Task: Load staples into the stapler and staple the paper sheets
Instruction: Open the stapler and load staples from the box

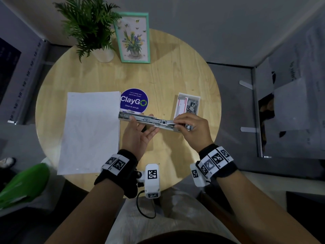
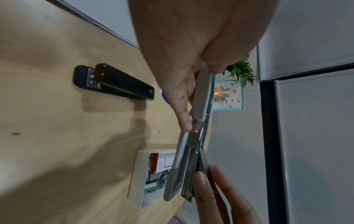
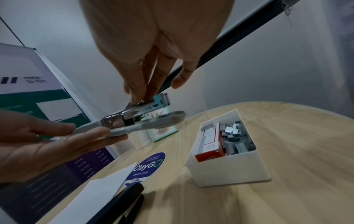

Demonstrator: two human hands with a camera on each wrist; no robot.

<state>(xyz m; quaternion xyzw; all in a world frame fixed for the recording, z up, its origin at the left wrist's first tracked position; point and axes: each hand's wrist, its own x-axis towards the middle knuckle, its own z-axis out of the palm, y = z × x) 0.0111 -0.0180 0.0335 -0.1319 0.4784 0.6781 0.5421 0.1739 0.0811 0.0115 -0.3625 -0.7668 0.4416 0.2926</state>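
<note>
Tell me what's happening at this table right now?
A person is holding a grey stapler swung open above the round table. The left hand supports it from below while the right hand works at its magazine end, apparently loading it. A white box of staples sits just beyond. The paper sheets lie flat to the left, not yet stapled. A second, black stapler rests closed on the table.

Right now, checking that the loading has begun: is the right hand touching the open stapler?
Touching. In the right wrist view, the right hand has its fingertips pressed on the opened grey stapler; the head view shows the same contact.
</note>
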